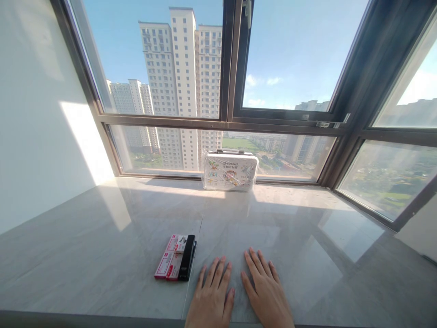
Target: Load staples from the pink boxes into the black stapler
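Note:
My left hand and my right hand lie flat, palms down and side by side, on the grey marble sill near its front edge. The fingers of both are stretched out and hold nothing. Just left of my left hand lies a black stapler on top of red and white staple boxes. Neither hand touches them.
A white plastic carry case with coloured pictures stands upright against the window glass at the back centre. Dark window frames border the sill at the back and right. A white wall closes the left side.

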